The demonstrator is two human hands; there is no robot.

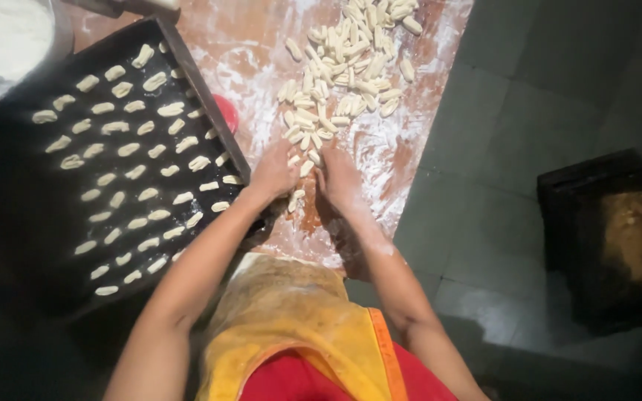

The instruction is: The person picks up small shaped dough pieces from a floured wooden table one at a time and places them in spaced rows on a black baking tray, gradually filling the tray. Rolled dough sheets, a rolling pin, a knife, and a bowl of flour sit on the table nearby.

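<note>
**Hands close on dough pieces at the pile's near edge**

The left hand (pixel 275 174) and right hand (pixel 339 180) sit side by side on the floured tabletop (pixel 403 148), fingers curled over small dough pieces (pixel 300 167); their grip is hidden. Beside them, a dark tray (pixel 9 223) holds shaped rows, its far corner lost in shadow.

Pale cream dough pcs (pixel 339 70), black tray (pixel 209 111), flour-white brown table (pixel 410 148), yellow apron (pixel 291 327) w/ orange trim.
</note>
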